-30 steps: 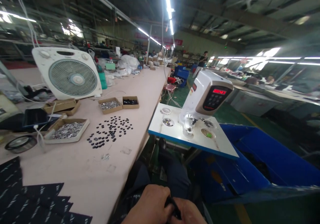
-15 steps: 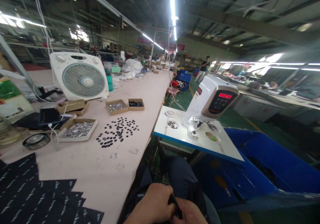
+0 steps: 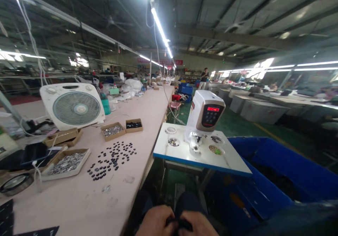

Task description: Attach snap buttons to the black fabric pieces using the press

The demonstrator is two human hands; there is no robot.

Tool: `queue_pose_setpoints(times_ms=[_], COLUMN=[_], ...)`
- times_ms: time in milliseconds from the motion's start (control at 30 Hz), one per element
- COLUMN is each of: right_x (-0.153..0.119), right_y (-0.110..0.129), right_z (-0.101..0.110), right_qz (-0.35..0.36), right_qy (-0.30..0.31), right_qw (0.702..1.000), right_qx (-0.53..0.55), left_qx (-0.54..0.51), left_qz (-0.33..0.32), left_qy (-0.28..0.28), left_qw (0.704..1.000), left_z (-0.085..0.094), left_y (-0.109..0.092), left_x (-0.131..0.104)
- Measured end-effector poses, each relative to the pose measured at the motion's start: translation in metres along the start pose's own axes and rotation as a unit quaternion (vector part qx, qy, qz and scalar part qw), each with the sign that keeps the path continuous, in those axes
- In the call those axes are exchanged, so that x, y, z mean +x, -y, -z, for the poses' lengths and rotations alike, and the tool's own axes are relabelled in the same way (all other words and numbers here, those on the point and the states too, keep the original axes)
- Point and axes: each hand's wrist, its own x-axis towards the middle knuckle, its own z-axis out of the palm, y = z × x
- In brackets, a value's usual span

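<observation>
At the bottom edge of the view, above my lap, my left hand (image 3: 157,220) and my right hand (image 3: 197,224) are close together with fingers curled. Both grip a piece of black fabric (image 3: 184,224), of which only a small dark part shows between them. Ahead of the hands stands a white snap-fastening machine (image 3: 204,111) with a red lit display. Its small white table (image 3: 169,155) has a blue edge and round recesses holding small metal parts. On the long table to the left lie many scattered black snap caps (image 3: 113,158) and a small cluster of silver pieces (image 3: 106,189).
Cardboard trays with silver parts (image 3: 69,163) and black parts (image 3: 133,125) stand on the long table (image 3: 87,201). A white box fan (image 3: 75,106) is behind them. Dark printed fabric (image 3: 6,216) lies lower left. A blue bin (image 3: 264,158) sits to the right.
My view has tilted up and turned slightly right, so the machine and table appear shifted left and lower. My hands stay together on the black fabric; less of the printed stack shows.
</observation>
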Motion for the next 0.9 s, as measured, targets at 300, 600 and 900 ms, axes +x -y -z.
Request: queue_pose_setpoints(times_ms=[300, 600, 900], right_x=[0.03, 0.019, 0.004], right_y=[0.04, 0.032, 0.047], right_z=[0.061, 0.076, 0.093], right_qz=[0.096, 0.136, 0.222], right_qy=[-0.002, -0.008, -0.1], right_qw=[0.995, 0.975, 0.944], right_qx=[0.019, -0.177, -0.224], left_qx=[-0.148, -0.046, 0.387], left_qz=[-0.011, 0.004, -0.082], left_qy=[-0.1, -0.046, -0.107], left_qw=[0.984, 0.998, 0.912], left_z=[0.064, 0.075, 0.12], left_y=[-0.02, -0.038, -0.058], left_x=[-0.007, 0.002, -0.011])
